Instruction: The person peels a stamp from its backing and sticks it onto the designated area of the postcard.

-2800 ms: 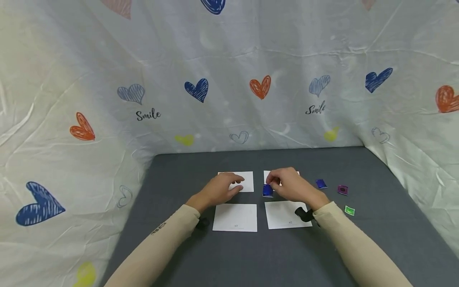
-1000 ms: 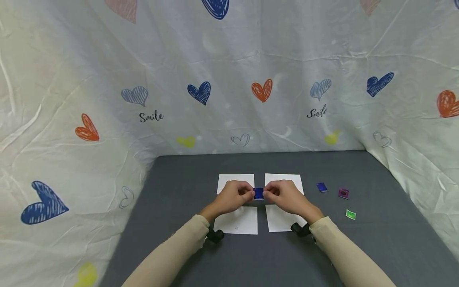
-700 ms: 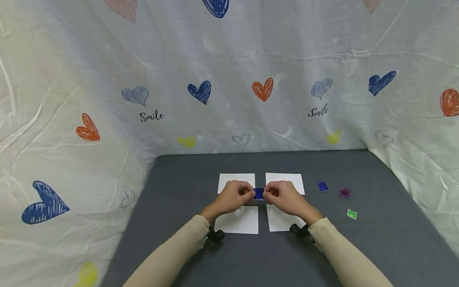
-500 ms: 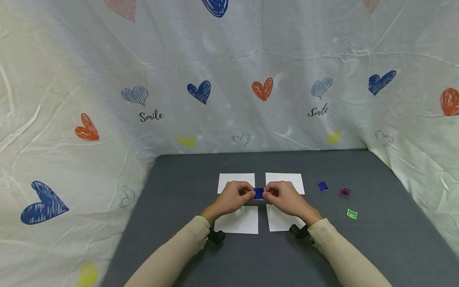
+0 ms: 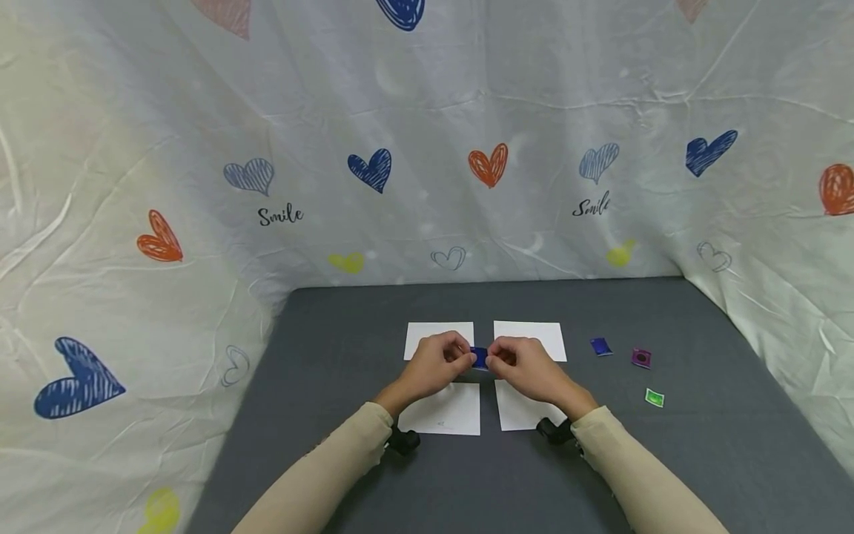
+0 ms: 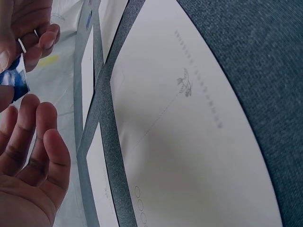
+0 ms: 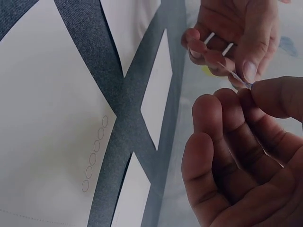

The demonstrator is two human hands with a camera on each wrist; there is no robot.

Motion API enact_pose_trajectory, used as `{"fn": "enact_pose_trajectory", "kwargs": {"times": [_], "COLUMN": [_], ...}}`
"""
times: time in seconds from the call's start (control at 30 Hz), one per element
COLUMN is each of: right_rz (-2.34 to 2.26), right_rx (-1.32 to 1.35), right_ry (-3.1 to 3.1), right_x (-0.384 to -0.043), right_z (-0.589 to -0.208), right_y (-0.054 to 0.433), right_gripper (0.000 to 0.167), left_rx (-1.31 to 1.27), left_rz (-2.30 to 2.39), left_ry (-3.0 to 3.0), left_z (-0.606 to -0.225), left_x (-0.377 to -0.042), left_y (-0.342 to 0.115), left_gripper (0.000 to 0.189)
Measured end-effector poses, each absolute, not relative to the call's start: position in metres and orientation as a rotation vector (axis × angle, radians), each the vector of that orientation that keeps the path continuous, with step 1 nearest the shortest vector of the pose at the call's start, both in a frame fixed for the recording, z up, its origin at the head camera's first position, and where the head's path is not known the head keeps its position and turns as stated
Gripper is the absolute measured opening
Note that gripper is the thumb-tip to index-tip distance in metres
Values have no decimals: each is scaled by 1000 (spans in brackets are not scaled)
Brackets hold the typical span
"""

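Note:
A small, shiny blue packet [image 5: 480, 358] with a pale crimped edge is held up between both hands, over the gap among the white sheets. My left hand [image 5: 437, 367] pinches its left end between thumb and forefinger. My right hand [image 5: 530, 367] pinches the right end the same way. In the left wrist view the blue packet [image 6: 17, 81] tilts between the fingertips. The right wrist view shows it nearly edge-on, a thin strip at the thumb tips. The other fingers of both hands are loosely bent beneath.
White sheets lie in two rows, including a back-left sheet [image 5: 440, 331], back-right sheet [image 5: 543, 337], front-left sheet [image 5: 443, 415] and front-right sheet [image 5: 523, 411]. To the right on the grey table [image 5: 373, 489] are another blue packet [image 5: 601, 347], a purple packet [image 5: 641, 358] and a green packet [image 5: 654, 398].
The right hand has carried the blue packet left from the back-right sheet, and the left hand has moved in to pinch its other end. Lately the packet has tilted slightly between them.

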State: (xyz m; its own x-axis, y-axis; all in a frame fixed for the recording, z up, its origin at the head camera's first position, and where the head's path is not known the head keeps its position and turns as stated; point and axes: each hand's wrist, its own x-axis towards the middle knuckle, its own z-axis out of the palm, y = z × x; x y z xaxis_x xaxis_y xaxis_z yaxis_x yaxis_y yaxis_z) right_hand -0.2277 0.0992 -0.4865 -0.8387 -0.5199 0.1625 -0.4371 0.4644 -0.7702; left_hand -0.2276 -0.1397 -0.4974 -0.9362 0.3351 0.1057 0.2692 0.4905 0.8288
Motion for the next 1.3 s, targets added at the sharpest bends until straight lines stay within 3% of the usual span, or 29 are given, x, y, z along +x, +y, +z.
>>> {"fn": "enact_pose_trajectory", "kwargs": {"times": [0.7, 1.3], "right_rz": [-1309, -1274], "right_rx": [-862, -873], "right_ry": [2574, 2613], "right_x": [-224, -225], "right_z": [-487, -489], "right_y": [94, 93], "right_gripper": [16, 14], "left_rx": [591, 589], "left_rz": [1393, 1499], "left_ry": [2677, 2503], "left_z": [-498, -495], "left_x": [-223, -219], "left_y": [-137, -139], "left_gripper": [4, 17]}}
